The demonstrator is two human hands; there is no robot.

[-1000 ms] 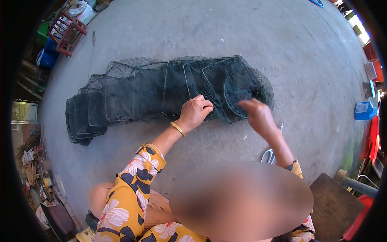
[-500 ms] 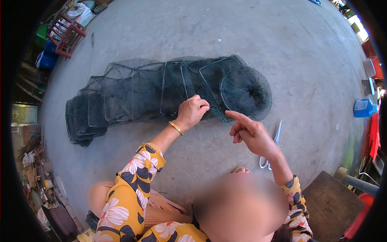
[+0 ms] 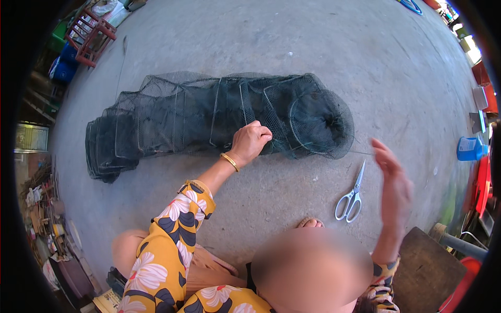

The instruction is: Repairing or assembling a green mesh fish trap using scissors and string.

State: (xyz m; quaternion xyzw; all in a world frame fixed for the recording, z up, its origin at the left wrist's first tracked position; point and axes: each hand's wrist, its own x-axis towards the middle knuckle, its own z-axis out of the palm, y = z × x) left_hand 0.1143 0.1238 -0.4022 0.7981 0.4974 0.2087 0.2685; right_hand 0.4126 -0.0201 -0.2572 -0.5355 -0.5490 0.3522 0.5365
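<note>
A long dark green mesh fish trap [image 3: 198, 120] with wire frames lies across the concrete floor, folded flat at its left end and rounded at its right. My left hand [image 3: 251, 142], with a gold bangle at the wrist, pinches the mesh at the trap's near edge, right of the middle. To the right of the trap, my right hand [image 3: 392, 180] is raised and smeared by motion. A thin thread [image 3: 364, 153] stretches from near the trap's rounded end to its fingers. Silver scissors [image 3: 358, 181] with white-grey handles lie on the floor between that hand and my foot.
At the far left stands a reddish-brown wooden stool [image 3: 90, 37] beside blue containers. Along the right edge sits a blue jug [image 3: 471, 149] near red items. A dark square board [image 3: 430, 268] is close by at lower right. Mixed clutter [image 3: 44, 224] lines the left side.
My right hand has swung away from the mesh to the right, drawing the thread out. The scissors now show whole. My left hand has kept its pinch in nearly the same spot.
</note>
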